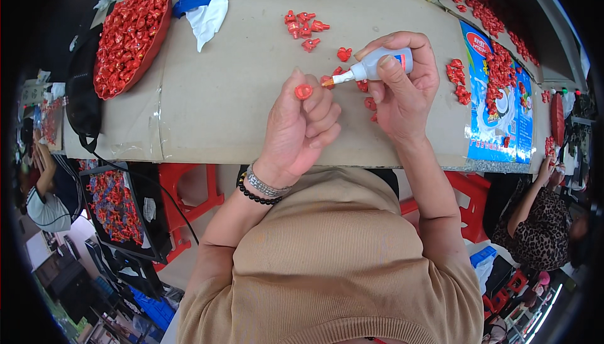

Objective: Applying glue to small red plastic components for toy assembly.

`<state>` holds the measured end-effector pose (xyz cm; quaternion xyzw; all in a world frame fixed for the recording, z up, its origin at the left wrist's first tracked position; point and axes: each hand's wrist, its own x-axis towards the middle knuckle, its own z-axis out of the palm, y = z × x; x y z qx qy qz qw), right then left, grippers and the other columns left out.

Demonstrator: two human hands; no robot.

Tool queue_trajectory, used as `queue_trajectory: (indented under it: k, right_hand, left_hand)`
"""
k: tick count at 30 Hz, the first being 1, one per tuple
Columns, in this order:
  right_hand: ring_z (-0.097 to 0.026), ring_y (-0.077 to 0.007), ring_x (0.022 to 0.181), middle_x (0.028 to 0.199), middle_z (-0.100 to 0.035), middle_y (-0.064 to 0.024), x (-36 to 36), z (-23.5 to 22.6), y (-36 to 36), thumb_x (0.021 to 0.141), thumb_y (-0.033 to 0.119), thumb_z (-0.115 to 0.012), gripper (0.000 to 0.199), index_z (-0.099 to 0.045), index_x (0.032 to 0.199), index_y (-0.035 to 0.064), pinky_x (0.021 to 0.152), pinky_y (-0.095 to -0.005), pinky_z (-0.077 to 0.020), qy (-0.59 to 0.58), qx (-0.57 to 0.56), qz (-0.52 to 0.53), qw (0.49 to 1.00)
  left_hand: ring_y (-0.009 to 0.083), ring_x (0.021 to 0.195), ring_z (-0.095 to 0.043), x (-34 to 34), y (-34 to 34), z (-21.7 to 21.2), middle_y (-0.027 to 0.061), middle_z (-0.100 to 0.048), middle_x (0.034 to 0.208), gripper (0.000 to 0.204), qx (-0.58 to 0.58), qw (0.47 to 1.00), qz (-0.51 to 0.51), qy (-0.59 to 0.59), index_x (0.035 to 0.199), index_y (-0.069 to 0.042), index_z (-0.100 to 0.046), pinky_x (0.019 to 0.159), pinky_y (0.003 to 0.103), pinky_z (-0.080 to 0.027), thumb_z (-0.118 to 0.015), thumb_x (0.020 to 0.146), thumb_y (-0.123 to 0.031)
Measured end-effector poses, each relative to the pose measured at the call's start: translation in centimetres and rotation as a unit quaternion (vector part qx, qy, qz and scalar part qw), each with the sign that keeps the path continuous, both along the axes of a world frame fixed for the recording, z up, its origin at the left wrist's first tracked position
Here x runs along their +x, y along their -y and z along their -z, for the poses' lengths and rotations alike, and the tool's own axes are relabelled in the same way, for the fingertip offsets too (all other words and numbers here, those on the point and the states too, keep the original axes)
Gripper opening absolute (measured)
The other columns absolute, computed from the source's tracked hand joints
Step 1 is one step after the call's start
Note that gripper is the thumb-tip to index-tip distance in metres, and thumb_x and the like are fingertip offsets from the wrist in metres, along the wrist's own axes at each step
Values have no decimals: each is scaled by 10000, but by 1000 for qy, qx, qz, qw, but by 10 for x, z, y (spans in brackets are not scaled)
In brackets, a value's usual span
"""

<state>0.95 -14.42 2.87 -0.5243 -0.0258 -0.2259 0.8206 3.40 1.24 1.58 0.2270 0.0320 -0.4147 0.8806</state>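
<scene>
Pinched between the thumb and forefinger of my left hand is a small round red plastic piece, its hollow face turned up. My right hand grips a small translucent squeeze bottle, tipped so that its white nozzle with a brownish tip points left at the red piece. A short gap separates the tip from the piece. Several red figure-like parts lie on the table just behind and under the bottle, partly hidden by my right hand. Beyond them, a loose group of similar red parts rests on the tabletop.
A red basin heaped with red parts stands at the left, beside a black case-like object with a cable. Blue and white cloths lie behind. At the right, red parts cover a blue printed sheet and an open bin. Other people sit at both sides.
</scene>
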Motion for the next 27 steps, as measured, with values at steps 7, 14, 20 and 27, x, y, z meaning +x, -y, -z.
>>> queue_trajectory:
  k: [7,14,20,27]
  right_hand:
    - [-469,-48,531,885,-641,-160,1,3,2,896,85,-591,171,-488,1026,45,431,-157,-346,18,-21,10,1000]
    - [-455,-28,542,851,-659,-129,-1,2,0,889,112,-624,199,-488,1016,44,438,-160,-337,17,-22,5,1000]
    - [-449,-24,543,854,-662,-114,-1,2,-2,884,90,-619,192,-489,1019,50,446,-163,-337,3,-14,-7,1000]
    - [-447,-25,540,856,-662,-114,-1,3,-3,882,72,-611,184,-489,1019,51,452,-160,-344,-2,-22,-4,1000]
  left_hand:
    - [71,488,-197,-1,1,-1,-39,-185,585,441,7,1000,3,11,681,-134,-319,362,205,-211,-314,1013,-426]
    - [72,488,-194,-2,4,-2,-44,-194,586,441,66,998,-5,2,679,-137,-319,369,212,-207,-331,1006,-434]
    - [70,487,-192,-3,4,-5,-44,-192,588,439,82,997,-2,8,682,-137,-314,373,212,-212,-335,1005,-433]
    - [69,489,-195,-2,3,-4,-42,-196,597,434,81,997,1,16,694,-136,-316,378,212,-213,-344,1002,-440]
